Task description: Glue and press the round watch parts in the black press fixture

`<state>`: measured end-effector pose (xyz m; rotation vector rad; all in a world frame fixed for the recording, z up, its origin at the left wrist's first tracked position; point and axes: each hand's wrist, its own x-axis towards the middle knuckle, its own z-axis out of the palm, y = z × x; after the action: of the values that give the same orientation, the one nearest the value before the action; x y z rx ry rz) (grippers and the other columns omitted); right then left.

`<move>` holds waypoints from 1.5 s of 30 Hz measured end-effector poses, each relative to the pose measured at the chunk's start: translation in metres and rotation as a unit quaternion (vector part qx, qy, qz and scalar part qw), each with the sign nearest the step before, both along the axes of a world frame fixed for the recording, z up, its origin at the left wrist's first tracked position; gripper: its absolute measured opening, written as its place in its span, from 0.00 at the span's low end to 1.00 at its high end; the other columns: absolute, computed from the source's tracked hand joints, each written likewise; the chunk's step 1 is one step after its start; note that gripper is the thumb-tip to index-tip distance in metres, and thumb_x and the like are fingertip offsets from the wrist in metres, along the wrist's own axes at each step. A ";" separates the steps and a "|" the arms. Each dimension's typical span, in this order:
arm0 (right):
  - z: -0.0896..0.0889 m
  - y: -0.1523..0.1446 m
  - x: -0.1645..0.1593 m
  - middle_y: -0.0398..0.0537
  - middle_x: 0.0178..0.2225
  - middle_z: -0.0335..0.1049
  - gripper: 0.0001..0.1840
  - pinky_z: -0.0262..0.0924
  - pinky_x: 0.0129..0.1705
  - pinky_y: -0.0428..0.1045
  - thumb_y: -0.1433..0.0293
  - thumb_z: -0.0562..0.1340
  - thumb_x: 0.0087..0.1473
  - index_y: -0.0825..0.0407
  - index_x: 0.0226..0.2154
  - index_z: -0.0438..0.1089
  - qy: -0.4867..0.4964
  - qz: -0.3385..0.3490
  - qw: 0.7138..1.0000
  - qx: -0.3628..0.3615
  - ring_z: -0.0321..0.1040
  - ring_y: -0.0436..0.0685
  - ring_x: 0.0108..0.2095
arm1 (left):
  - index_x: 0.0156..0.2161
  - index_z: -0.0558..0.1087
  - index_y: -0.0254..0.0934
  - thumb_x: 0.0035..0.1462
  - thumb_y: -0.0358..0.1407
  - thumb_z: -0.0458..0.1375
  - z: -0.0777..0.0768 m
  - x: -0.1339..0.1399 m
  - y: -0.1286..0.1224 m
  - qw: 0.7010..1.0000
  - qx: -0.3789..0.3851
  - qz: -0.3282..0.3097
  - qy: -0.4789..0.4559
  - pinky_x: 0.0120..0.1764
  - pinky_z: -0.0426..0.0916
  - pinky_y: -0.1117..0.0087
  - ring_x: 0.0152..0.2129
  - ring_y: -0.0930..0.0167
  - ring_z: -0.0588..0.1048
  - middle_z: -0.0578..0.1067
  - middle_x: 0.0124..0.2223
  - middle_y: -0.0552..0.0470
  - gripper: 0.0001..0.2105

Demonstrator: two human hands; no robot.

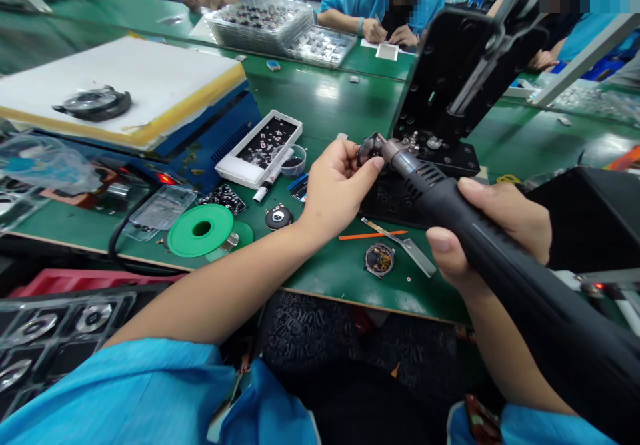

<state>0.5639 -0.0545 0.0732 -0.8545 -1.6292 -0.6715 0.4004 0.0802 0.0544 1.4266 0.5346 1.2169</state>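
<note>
My left hand (335, 185) pinches a small dark watch case (369, 150) between thumb and fingers, above the bench's middle. Wrapped around a black hot-air gun (445, 198) is my right hand (505, 221). The gun's metal nozzle points left, right up against the watch case; whether they touch I cannot tell. On the bench below lie an open watch (379, 259) with its innards showing, an orange stick (367, 235) and a flat metal tool (417, 255). A round black part (279, 217) with a white-ringed centre sits left of my left wrist.
A black lever press (440, 85) stands just beyond my hands. To the left are a green spool (200, 229), a white tray of small parts (243, 173) and a blue heating box (210, 128) bearing another watch case (95, 103). Co-workers sit across the bench near stacked trays (260, 31).
</note>
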 end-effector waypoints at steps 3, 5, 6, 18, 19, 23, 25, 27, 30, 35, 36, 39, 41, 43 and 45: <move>-0.003 -0.002 0.002 0.47 0.41 0.80 0.36 0.68 0.25 0.54 0.51 0.75 0.62 0.42 0.68 0.76 0.006 -0.051 0.999 -0.011 0.71 0.58 0.33 | 0.36 0.72 0.39 0.64 0.39 0.76 0.000 0.000 0.000 1.000 0.001 -0.001 -0.003 0.29 0.63 0.73 0.26 0.75 0.65 0.70 0.32 0.55 0.15; -0.005 -0.003 0.002 0.47 0.40 0.78 0.36 0.69 0.26 0.55 0.49 0.76 0.61 0.41 0.68 0.76 0.003 -0.065 0.998 -0.016 0.72 0.59 0.33 | 0.36 0.72 0.39 0.64 0.38 0.75 0.000 0.001 0.001 1.000 0.005 0.000 -0.004 0.29 0.64 0.73 0.26 0.75 0.66 0.70 0.32 0.55 0.14; -0.005 -0.004 0.002 0.47 0.40 0.77 0.36 0.70 0.26 0.54 0.50 0.76 0.61 0.41 0.67 0.76 0.005 -0.062 0.998 -0.017 0.72 0.58 0.33 | 0.36 0.72 0.39 0.64 0.37 0.75 0.000 0.001 0.001 1.000 0.006 0.001 -0.006 0.29 0.64 0.73 0.26 0.75 0.66 0.70 0.32 0.55 0.14; -0.004 -0.005 0.003 0.47 0.45 0.79 0.37 0.72 0.28 0.53 0.52 0.77 0.61 0.43 0.68 0.76 0.017 -0.050 0.999 0.002 0.73 0.56 0.35 | 0.37 0.73 0.39 0.63 0.40 0.77 -0.004 0.002 0.002 1.000 0.001 -0.008 -0.017 0.30 0.66 0.73 0.28 0.74 0.68 0.71 0.33 0.55 0.16; -0.004 -0.005 0.002 0.46 0.44 0.80 0.37 0.71 0.28 0.52 0.52 0.77 0.62 0.44 0.68 0.76 0.011 -0.038 0.999 0.003 0.73 0.55 0.34 | 0.37 0.73 0.39 0.63 0.40 0.77 -0.004 0.002 0.003 1.000 -0.001 -0.011 -0.019 0.30 0.66 0.73 0.27 0.74 0.68 0.71 0.33 0.55 0.16; -0.001 -0.006 0.000 0.45 0.45 0.81 0.34 0.72 0.29 0.51 0.56 0.75 0.63 0.48 0.67 0.77 0.011 -0.028 1.000 0.000 0.72 0.54 0.33 | 0.36 0.73 0.38 0.64 0.39 0.76 -0.001 0.002 0.002 0.998 -0.042 -0.032 -0.026 0.27 0.65 0.75 0.24 0.76 0.68 0.71 0.29 0.56 0.15; -0.001 -0.007 0.001 0.46 0.46 0.81 0.34 0.73 0.31 0.51 0.58 0.76 0.62 0.51 0.67 0.78 0.021 -0.043 0.999 -0.003 0.72 0.53 0.34 | 0.36 0.73 0.38 0.65 0.37 0.75 0.002 0.001 0.001 0.997 -0.064 -0.039 -0.028 0.27 0.65 0.76 0.23 0.76 0.69 0.72 0.28 0.57 0.14; -0.002 -0.008 0.003 0.47 0.47 0.81 0.37 0.72 0.32 0.51 0.58 0.78 0.60 0.54 0.67 0.77 0.017 -0.034 0.999 -0.004 0.72 0.53 0.35 | 0.36 0.72 0.37 0.65 0.35 0.74 0.004 0.001 0.000 0.995 -0.077 -0.046 -0.034 0.27 0.65 0.77 0.22 0.77 0.70 0.74 0.29 0.56 0.14; -0.003 -0.008 0.005 0.48 0.47 0.81 0.38 0.71 0.30 0.50 0.57 0.78 0.60 0.55 0.68 0.76 0.004 -0.012 1.000 -0.008 0.72 0.53 0.35 | 0.36 0.72 0.38 0.65 0.34 0.74 0.006 0.001 -0.001 0.993 -0.086 -0.058 -0.047 0.26 0.66 0.77 0.21 0.77 0.69 0.74 0.29 0.57 0.14; -0.002 -0.006 0.001 0.49 0.46 0.81 0.37 0.71 0.31 0.50 0.59 0.77 0.61 0.54 0.68 0.76 0.010 -0.008 1.000 -0.008 0.72 0.54 0.35 | 0.36 0.72 0.38 0.66 0.32 0.72 0.004 0.001 0.000 0.993 -0.086 -0.065 -0.052 0.26 0.66 0.77 0.21 0.77 0.69 0.75 0.29 0.56 0.12; -0.002 -0.005 0.000 0.50 0.46 0.82 0.37 0.72 0.31 0.50 0.59 0.77 0.61 0.55 0.67 0.77 0.013 -0.008 1.000 -0.004 0.73 0.54 0.35 | 0.36 0.72 0.37 0.66 0.32 0.72 0.003 0.001 0.001 0.993 -0.082 -0.063 -0.051 0.26 0.66 0.77 0.21 0.77 0.69 0.74 0.29 0.56 0.12; 0.000 -0.002 -0.002 0.49 0.44 0.81 0.36 0.70 0.29 0.49 0.61 0.78 0.60 0.57 0.66 0.77 0.015 0.002 1.000 -0.007 0.71 0.53 0.33 | 0.37 0.74 0.37 0.66 0.32 0.72 0.000 0.002 0.003 0.996 -0.055 -0.048 -0.044 0.27 0.66 0.77 0.23 0.77 0.69 0.73 0.29 0.57 0.11; 0.001 0.000 -0.003 0.48 0.42 0.80 0.37 0.67 0.26 0.49 0.61 0.78 0.59 0.57 0.66 0.77 0.009 0.010 1.000 -0.004 0.69 0.52 0.31 | 0.37 0.74 0.38 0.66 0.31 0.72 -0.002 0.002 0.003 0.998 -0.037 -0.035 -0.036 0.28 0.65 0.76 0.24 0.76 0.68 0.72 0.30 0.56 0.10; 0.003 0.000 -0.004 0.47 0.41 0.80 0.36 0.66 0.26 0.48 0.60 0.77 0.60 0.57 0.66 0.78 0.004 0.010 1.000 0.004 0.68 0.51 0.30 | 0.37 0.74 0.38 0.66 0.31 0.72 -0.004 0.002 0.004 0.999 -0.022 -0.025 -0.027 0.29 0.65 0.75 0.25 0.75 0.68 0.72 0.31 0.56 0.10; 0.005 0.000 -0.005 0.47 0.40 0.79 0.35 0.67 0.27 0.48 0.61 0.77 0.61 0.57 0.66 0.77 0.002 0.009 1.000 0.000 0.68 0.52 0.31 | 0.36 0.73 0.38 0.66 0.31 0.71 -0.004 0.002 0.004 1.000 -0.010 -0.016 -0.017 0.29 0.64 0.74 0.26 0.75 0.67 0.71 0.31 0.56 0.11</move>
<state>0.5584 -0.0541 0.0781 -0.8402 -1.6320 -0.6561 0.4019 0.0840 0.0502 1.3898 0.4973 1.2051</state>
